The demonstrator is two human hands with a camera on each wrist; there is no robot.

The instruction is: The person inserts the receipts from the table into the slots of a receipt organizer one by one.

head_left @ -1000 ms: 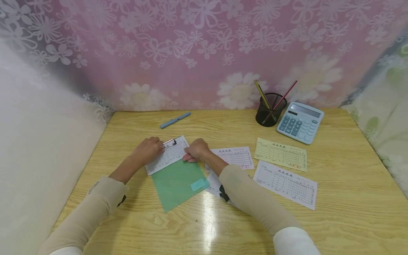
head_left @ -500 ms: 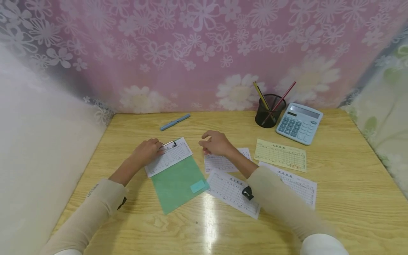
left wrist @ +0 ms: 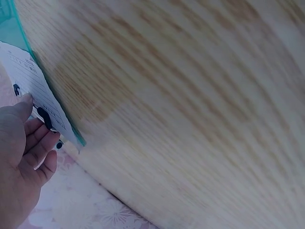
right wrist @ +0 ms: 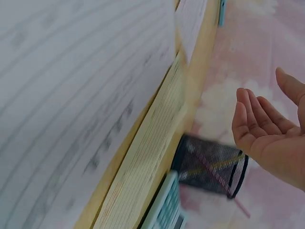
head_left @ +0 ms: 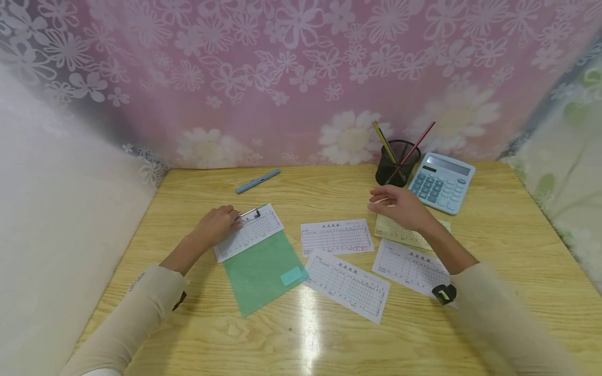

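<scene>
A green clipboard (head_left: 256,282) lies tilted at the left of the table, a white printed form (head_left: 257,231) across its upper part under the metal clip (head_left: 249,213). My left hand (head_left: 216,224) pinches that clip; in the left wrist view the thumb is on one side of the clip (left wrist: 44,117) and fingers on the other. My right hand (head_left: 400,206) is raised over the upper edge of a yellow form (head_left: 400,233), fingers loosely bent. In the right wrist view the right hand (right wrist: 271,126) holds nothing and hides none of the yellow form (right wrist: 143,152).
White forms (head_left: 336,237) (head_left: 350,287) (head_left: 409,263) lie in the middle and right. A blue pen (head_left: 257,181) is at the back. The black mesh pen cup (head_left: 395,169) and blue calculator (head_left: 442,183) stand beyond my right hand. A turquoise note (head_left: 292,275) is on the clipboard.
My right hand has let go of the form on the clipboard and moved right, over the white forms to the yellow one. My left hand has stayed at the clip.
</scene>
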